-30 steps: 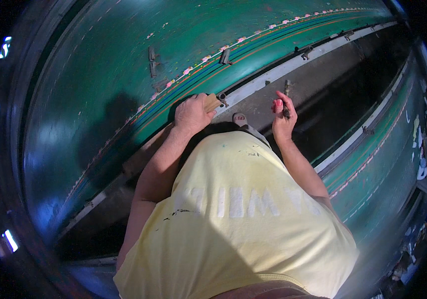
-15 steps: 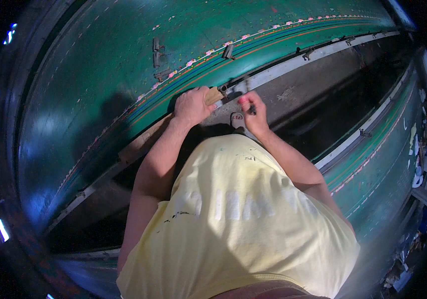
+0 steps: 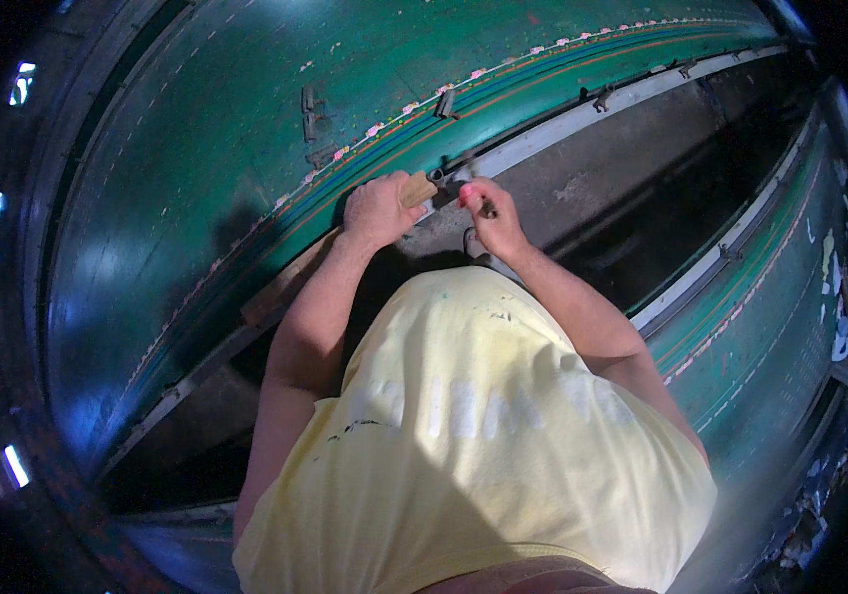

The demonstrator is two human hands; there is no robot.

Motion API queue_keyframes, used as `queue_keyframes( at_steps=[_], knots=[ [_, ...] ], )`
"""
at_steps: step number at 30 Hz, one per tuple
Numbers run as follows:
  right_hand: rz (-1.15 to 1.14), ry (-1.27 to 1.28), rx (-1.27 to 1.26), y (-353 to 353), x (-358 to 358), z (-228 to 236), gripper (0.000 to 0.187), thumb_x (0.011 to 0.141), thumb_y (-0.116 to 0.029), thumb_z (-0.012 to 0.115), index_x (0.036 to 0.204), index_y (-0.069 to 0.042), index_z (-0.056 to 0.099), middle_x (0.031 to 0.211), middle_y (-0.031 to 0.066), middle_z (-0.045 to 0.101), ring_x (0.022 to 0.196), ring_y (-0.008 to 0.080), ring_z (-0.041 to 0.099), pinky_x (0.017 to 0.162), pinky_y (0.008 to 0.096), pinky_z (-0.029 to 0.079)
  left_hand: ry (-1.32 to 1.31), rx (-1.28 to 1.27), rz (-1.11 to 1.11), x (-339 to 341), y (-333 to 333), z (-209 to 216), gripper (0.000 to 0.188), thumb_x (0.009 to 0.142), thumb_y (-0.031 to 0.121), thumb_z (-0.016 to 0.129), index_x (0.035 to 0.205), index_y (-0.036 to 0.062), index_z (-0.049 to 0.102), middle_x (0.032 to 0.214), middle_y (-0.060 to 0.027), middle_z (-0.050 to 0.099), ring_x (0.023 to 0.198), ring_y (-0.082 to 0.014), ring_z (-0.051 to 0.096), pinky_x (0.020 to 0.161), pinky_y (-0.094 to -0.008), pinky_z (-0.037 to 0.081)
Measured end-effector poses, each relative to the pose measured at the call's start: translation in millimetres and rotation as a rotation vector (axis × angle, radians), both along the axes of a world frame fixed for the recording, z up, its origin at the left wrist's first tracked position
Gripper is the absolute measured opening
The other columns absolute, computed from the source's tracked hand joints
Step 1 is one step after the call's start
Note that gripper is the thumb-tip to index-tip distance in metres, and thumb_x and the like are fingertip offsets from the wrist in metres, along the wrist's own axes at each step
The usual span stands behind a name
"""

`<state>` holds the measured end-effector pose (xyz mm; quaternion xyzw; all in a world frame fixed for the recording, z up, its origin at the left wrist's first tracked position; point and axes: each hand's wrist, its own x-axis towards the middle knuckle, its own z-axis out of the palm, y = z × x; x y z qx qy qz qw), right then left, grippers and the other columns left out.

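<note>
Currently I have the left hand [image 3: 375, 213] curled around a wooden piece [image 3: 419, 189], gripping it along the pale rail [image 3: 535, 148], its end just beside a round metal fitting [image 3: 436, 175]. On the near side of the rail, my right hand [image 3: 496, 222] is closed around a dark-handled tool [image 3: 488, 209]; its far end is blurred, so I cannot tell whether it touches anything. Beyond the rail spreads a green surface [image 3: 246, 119] with a flowered strip [image 3: 374, 131] and a metal bracket [image 3: 446, 104].

Tool [image 3: 488, 210] mostly hidden, wood [image 3: 417, 189] partly covered
</note>
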<state>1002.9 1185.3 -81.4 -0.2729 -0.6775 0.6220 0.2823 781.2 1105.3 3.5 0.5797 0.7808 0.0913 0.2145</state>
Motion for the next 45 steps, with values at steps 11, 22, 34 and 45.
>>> queue_keyframes(
  at_steps=[11, 22, 34, 45],
  knots=[
    [0.016, -0.087, 0.118, 1, 5, 6, 0.027, 0.112, -0.024, 0.067, 0.097, -0.003, 0.075, 0.094, 0.0153, 0.071, 0.095, 0.0279, 0.07, 0.088, 0.0414, 0.054, -0.029, 0.035, -0.003, -1, -2, -1, 0.053, 0.083, 0.042, 0.094, 0.12, 0.0101, 0.072, 0.114, -0.0196, 0.079, 0.109, -0.0428, 0.077, 0.091, -0.0558, 0.061],
    [-0.414, -0.146, -0.175, 54, 53, 0, 0.033, 0.116, -0.028, 0.062, 0.1, -0.003, 0.077, 0.074, -0.0026, 0.059, 0.069, 0.0096, 0.054, 0.066, 0.0288, 0.042, -0.126, 0.037, 0.063, -10, -1, 31, 0.052, 0.082, 0.03, 0.096, 0.124, 0.0099, 0.073, 0.116, -0.0205, 0.079, 0.107, -0.042, 0.077, 0.09, -0.0516, 0.062],
    [-0.116, -0.207, 0.417, 91, 71, 36, 0.016, 0.103, -0.007, 0.069, 0.112, -0.002, 0.081, 0.102, 0.0183, 0.079, 0.094, 0.0364, 0.075, 0.087, 0.0431, 0.059, 0.394, 0.487, 0.197, -102, -30, 25, 0.064, 0.085, 0.008, 0.081, 0.146, 0.0129, 0.063, 0.126, -0.0149, 0.073, 0.116, -0.04, 0.072, 0.094, -0.049, 0.063],
    [0.142, -0.097, 0.499, 106, 2, 48, 0.025, 0.1, -0.011, 0.075, 0.123, -0.01, 0.082, 0.106, 0.0183, 0.074, 0.098, 0.0393, 0.074, 0.084, 0.0492, 0.06, 0.36, 0.868, 0.554, -311, -62, -8, 0.047, 0.105, 0.014, 0.071, 0.149, 0.0018, 0.064, 0.141, -0.025, 0.07, 0.124, -0.0458, 0.069, 0.107, -0.0518, 0.056]
  ],
)
